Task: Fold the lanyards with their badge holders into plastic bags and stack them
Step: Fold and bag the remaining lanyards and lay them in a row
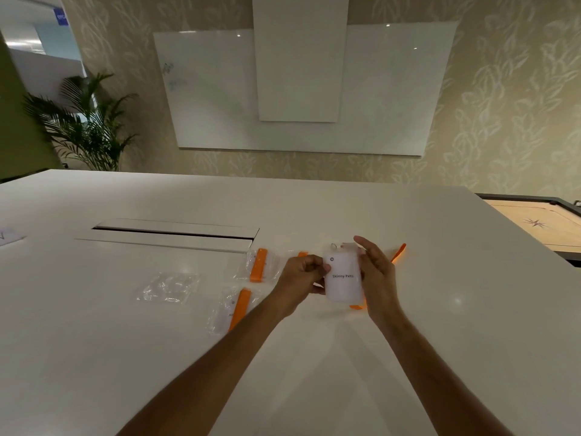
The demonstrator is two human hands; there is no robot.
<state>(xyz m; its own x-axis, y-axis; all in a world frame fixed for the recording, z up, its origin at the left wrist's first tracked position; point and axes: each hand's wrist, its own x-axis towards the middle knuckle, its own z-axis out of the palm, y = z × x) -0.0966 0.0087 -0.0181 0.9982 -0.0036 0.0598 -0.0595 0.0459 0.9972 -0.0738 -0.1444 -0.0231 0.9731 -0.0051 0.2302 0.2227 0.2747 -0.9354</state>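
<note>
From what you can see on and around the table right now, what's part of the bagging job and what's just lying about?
Job:
- badge holder held between left hand and right hand
- its orange lanyard
- two bagged lanyards
- empty plastic bag

Lying about:
- paper at table's left edge
- carrom board
- potted plant
- whiteboard

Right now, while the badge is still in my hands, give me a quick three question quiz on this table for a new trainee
1. True or false: the badge holder reading "Skinny Pete" lies flat on the white table, untouched.
2. Which is the empty plastic bag? A) the bag farthest left, B) the bag nearest the table slot, C) the bag beside the left forearm.
3. Fill in: the lanyard straps are coloured ____.

Key
1. False: the left hand and right hand hold it up between them.
2. A; the far packed bag and the near packed bag each show an orange strap inside.
3. Orange, as on the loose lanyard behind the right hand.
</note>
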